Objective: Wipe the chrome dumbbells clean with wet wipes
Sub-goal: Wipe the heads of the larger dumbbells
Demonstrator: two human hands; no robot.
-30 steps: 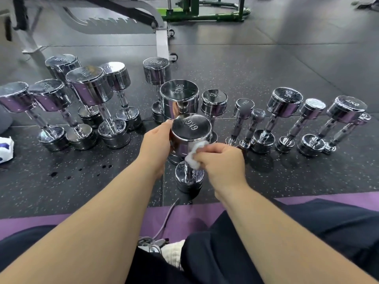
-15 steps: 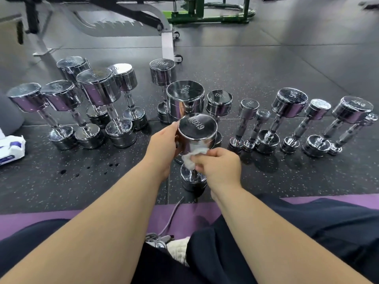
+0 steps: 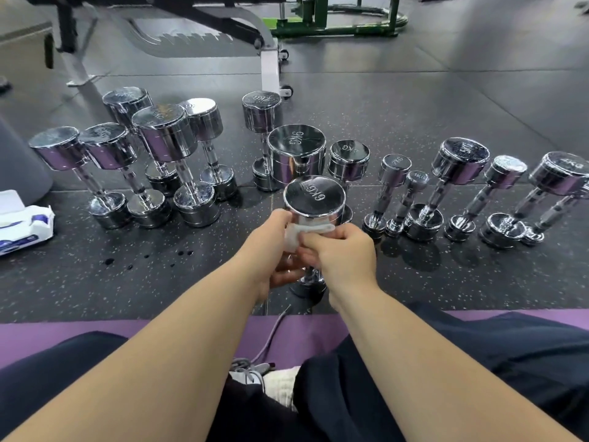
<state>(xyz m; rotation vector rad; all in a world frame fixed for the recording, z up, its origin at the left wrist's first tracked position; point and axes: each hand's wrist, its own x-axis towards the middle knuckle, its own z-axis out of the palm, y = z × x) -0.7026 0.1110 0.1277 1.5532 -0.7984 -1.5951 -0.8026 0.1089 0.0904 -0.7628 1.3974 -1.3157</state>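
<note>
A chrome dumbbell marked 6KG (image 3: 314, 195) stands upright on the black floor just in front of me. My left hand (image 3: 271, 250) curls round the lower side of its top head and the handle. My right hand (image 3: 342, 253) pinches a white wet wipe (image 3: 302, 231) and presses it against the underside of that head. The handle and bottom head are mostly hidden behind my hands. Several more chrome dumbbells stand upright in a row behind, among them a 9KG one (image 3: 296, 153).
A wet wipe pack (image 3: 22, 223) lies at the left edge on the floor. A bench frame (image 3: 271, 59) and green equipment (image 3: 338, 17) stand behind the dumbbells. A purple mat (image 3: 287, 336) and a grey cable (image 3: 274, 333) lie by my legs. Water drops mark the floor.
My right hand slid the wipe from the handle up and leftward under the dumbbell's top head. My left hand dropped lower round the head and handle. The view shifted slightly right.
</note>
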